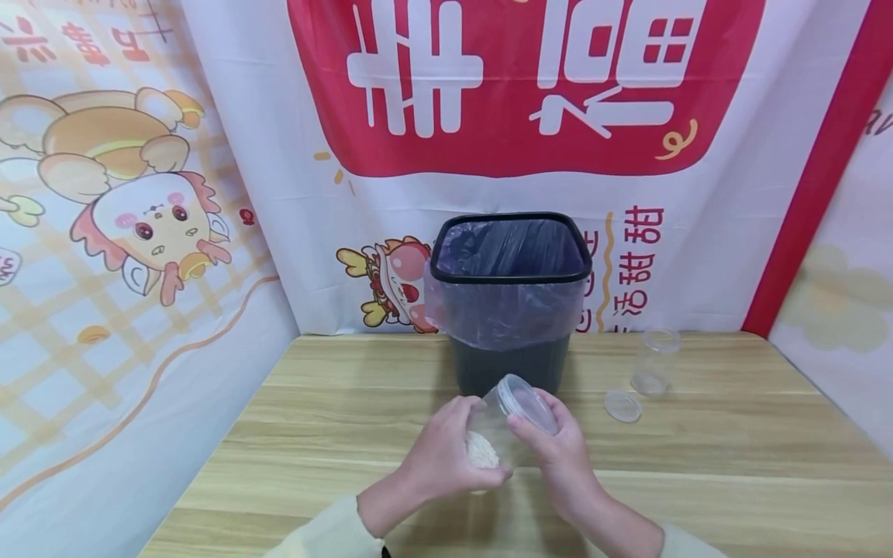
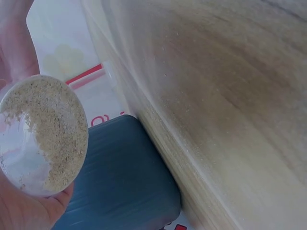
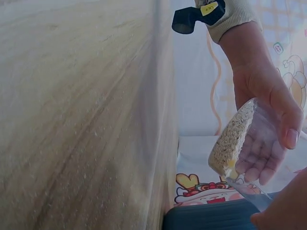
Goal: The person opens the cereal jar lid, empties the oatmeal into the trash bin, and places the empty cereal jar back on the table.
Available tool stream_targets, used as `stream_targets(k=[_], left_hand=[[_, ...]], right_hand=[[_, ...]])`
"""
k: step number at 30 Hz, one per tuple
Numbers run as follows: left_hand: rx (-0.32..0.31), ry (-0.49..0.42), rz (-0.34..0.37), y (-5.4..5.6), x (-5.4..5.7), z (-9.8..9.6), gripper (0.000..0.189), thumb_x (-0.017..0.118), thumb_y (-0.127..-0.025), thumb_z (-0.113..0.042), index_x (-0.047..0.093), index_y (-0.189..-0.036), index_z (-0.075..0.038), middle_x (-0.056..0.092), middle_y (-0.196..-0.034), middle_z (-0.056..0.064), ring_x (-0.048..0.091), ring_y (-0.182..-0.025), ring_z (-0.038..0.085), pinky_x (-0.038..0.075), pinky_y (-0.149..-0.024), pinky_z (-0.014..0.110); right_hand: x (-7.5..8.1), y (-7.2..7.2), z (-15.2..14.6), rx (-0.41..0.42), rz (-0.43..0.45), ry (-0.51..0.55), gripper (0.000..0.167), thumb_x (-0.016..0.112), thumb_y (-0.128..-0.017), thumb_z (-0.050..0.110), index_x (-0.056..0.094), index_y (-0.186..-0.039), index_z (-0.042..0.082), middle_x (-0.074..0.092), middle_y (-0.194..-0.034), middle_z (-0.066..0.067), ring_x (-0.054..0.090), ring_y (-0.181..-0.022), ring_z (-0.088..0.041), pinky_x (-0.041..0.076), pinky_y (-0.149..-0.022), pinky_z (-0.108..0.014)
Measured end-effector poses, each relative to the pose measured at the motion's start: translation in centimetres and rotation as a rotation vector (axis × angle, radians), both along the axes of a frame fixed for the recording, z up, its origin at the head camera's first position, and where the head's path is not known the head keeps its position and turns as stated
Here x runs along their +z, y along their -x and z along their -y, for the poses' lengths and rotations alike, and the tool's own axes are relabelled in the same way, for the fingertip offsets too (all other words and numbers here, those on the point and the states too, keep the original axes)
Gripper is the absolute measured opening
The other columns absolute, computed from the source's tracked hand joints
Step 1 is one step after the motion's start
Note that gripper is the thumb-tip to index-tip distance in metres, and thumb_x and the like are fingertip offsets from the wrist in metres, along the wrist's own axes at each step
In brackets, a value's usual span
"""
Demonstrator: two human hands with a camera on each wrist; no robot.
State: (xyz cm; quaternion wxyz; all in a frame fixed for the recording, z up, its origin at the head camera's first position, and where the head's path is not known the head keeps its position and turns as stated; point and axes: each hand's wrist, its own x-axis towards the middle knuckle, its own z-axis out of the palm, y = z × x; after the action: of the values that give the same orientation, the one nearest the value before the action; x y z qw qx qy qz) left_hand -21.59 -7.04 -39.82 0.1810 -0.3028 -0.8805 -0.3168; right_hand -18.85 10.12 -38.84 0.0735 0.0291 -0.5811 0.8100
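Over the table, my left hand (image 1: 436, 457) grips a clear plastic jar (image 1: 491, 422), which is tilted with its top end up and to the right. Pale flakes that look like oats (image 1: 481, 451) lie in its lower part. Through the jar's bottom the left wrist view shows the flakes (image 2: 60, 124) heaped to one side. My right hand (image 1: 563, 457) holds the clear lid (image 1: 533, 407) at the jar's top, thumb on its near edge. The right wrist view shows the flakes (image 3: 232, 139) along the jar wall, with the left fingers curled round it. Whether the lid is loose, I cannot tell.
Just behind the hands stands a dark bin (image 1: 505, 364) with a black rim and a purple liner (image 1: 512, 314). At the right, a second clear jar (image 1: 654, 364) stands upright beside a clear lid (image 1: 622, 406) lying flat on the wooden table (image 1: 335, 434). Printed cloth (image 1: 244, 194) hangs around.
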Motion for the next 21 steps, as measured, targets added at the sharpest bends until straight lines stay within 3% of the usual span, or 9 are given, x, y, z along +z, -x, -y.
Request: stream_targets(k=[5,16,21], left_hand=[[-0.025,0.008,0.019,0.1,0.0,0.1,0.070,0.085,-0.059,-0.047,0.056,-0.111,-0.010,0.058,-0.094,0.001,0.055,-0.081,0.012,0.049,-0.070,0.023],[-0.106,0.027,0.083,0.4,-0.1,0.7,0.076,0.085,-0.059,-0.043,0.058,-0.118,-0.003,0.063,-0.100,0.004,0.058,-0.084,0.014,0.049,-0.073,0.021],[-0.158,-0.003,0.145,0.5,0.0,0.9,0.070,0.086,-0.060,-0.040,0.060,-0.117,-0.009,0.064,-0.100,0.002,0.059,-0.084,0.013,0.049,-0.072,0.021]], right_hand=[[-0.2,-0.1,0.1,-0.014,0.000,-0.024,0.054,0.068,-0.082,0.002,0.041,-0.129,-0.008,0.057,-0.112,-0.010,0.057,-0.099,-0.018,0.049,-0.085,-0.025],[-1.1,-0.2,-0.2,0.003,-0.040,-0.048,0.052,0.068,-0.079,0.001,0.044,-0.124,-0.007,0.056,-0.110,-0.012,0.057,-0.098,-0.022,0.050,-0.082,-0.027],[-1.2,-0.2,-0.5,0.041,-0.079,-0.029,0.053,0.066,-0.078,-0.003,0.043,-0.126,-0.006,0.055,-0.112,-0.014,0.057,-0.098,-0.020,0.050,-0.082,-0.026]])
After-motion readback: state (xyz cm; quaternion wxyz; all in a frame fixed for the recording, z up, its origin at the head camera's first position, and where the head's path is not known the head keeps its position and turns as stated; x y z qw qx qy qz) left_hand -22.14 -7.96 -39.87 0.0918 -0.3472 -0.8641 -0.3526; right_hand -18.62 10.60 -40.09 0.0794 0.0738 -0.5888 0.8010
